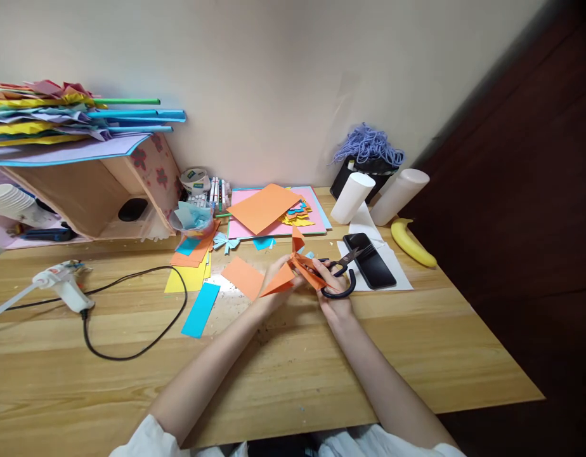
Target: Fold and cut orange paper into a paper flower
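Observation:
Near the middle of the table, my left hand pinches a folded orange paper with several pointed flaps sticking out. My right hand is closed at the paper's right side, its thumb on a flap. Dark-handled scissors hang in that same hand, with the blades pointing right and away, over the edge of a black phone. Some of the left fingers are hidden behind the orange flaps. A flat orange square lies left of my hands, and a small light-blue folded paper piece is beyond it.
At left lie a hot glue gun with a looping cord and a blue paper strip. Coloured sheets are stacked at the back. White rolls, a banana and a cardboard box also stand or lie around.

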`<move>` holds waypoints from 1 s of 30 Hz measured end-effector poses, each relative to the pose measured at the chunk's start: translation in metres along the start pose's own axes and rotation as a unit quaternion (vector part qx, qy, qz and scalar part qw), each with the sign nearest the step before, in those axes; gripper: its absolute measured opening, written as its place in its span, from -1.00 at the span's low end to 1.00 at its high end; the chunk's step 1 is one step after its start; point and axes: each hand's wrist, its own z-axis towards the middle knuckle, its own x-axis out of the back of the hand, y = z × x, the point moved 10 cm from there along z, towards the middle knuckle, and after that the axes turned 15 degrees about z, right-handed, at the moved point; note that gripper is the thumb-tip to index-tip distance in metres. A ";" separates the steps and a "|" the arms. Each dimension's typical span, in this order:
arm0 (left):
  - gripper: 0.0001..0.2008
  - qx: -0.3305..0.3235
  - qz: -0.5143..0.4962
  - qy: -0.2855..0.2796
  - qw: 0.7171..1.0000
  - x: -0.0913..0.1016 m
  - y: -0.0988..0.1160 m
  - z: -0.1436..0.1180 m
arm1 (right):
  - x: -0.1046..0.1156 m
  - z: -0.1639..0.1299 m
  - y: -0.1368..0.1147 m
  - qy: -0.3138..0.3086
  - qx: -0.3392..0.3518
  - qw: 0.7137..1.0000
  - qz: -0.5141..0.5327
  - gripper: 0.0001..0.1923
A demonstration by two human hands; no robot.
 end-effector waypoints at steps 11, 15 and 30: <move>-0.74 0.096 0.004 0.108 0.990 0.017 -0.022 -0.011 | -0.007 -0.003 -0.007 -0.020 0.070 0.994 -0.082 -0.63; -0.71 0.099 -0.013 0.191 0.976 0.042 -0.024 -0.012 | -0.016 -0.003 -0.011 -0.044 0.072 0.990 -0.117 -0.59; -0.63 0.086 0.039 0.320 0.943 0.088 -0.016 -0.019 | -0.053 -0.072 0.058 -0.399 -0.179 0.830 -0.345 -0.33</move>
